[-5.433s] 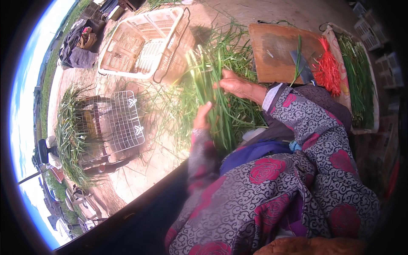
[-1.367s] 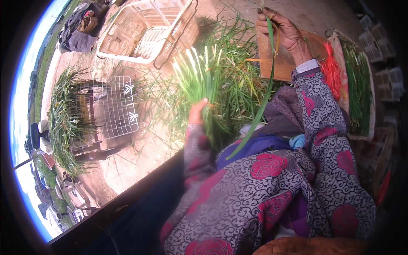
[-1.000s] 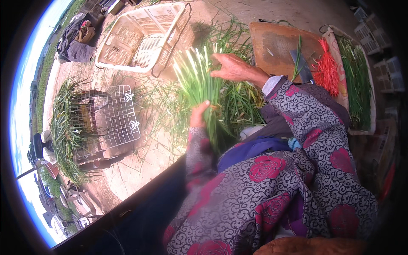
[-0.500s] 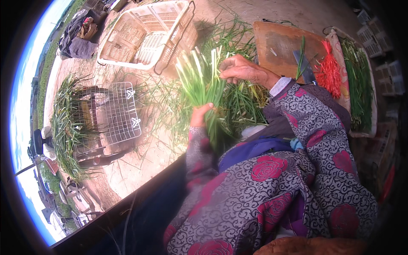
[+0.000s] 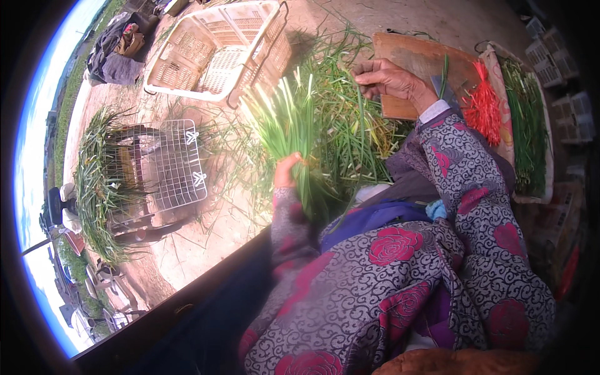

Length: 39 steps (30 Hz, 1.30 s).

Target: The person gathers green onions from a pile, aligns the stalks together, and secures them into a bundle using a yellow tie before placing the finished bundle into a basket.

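Green chives (image 5: 281, 128) near eleven o'clock, long axis eleven-to-five, white ends toward eleven, fill the left hand's (image 5: 288, 169) closed fingers; the right hand's (image 5: 395, 81) fingers, at one o'clock, pinch a thin leaf (image 5: 360, 103).

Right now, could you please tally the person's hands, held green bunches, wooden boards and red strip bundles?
Hands (left hand, right hand): 2
Held green bunch: 1
Wooden board: 1
Red strip bundle: 1
Total: 5

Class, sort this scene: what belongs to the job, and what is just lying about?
Belonging, judging by the hands:
- white-ended green stalks, in the left hand
- loose green leaves, near the right hand

Apparently just lying about:
- crumpled dark-grey cloth
- white wire-mesh rack
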{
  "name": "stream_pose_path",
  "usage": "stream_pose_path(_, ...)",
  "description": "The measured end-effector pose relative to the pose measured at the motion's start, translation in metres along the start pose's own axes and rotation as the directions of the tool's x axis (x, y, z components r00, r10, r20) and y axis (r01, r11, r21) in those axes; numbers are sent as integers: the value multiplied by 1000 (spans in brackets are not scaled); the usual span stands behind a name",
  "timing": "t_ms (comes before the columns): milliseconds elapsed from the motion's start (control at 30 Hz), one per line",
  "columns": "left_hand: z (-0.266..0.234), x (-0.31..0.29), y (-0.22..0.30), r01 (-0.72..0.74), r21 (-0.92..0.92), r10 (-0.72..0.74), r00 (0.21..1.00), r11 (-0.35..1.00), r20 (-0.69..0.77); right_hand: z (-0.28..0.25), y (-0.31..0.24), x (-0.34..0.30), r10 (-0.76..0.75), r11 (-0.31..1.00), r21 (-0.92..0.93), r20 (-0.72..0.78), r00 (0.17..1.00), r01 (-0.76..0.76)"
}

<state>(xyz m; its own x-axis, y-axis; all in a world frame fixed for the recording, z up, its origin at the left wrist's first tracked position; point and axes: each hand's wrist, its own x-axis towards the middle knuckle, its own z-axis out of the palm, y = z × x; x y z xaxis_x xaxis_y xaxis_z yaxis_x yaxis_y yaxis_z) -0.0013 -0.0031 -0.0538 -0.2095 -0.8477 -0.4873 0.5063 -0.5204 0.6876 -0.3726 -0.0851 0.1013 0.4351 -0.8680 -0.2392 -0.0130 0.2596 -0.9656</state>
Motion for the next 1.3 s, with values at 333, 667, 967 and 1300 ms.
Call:
stream_pose_path(333,69,-5,16,-238,193,223,970,952,98,112,12,36,215,955,-149,-242,946,-255)
stream_pose_path(667,79,-20,37,76,-243,-2,957,967,289,89,32,35,-28,996,88,-1,1000,28)
stream_pose_path(967,75,-3,-3,63,-68,-40,953,996,302,66,30,19,40,984,-168,-143,989,-64)
stream_pose_path(1300,76,-9,6,-102,-25,105,948,994,300,100,27,35,-60,967,-256,-300,952,-19)
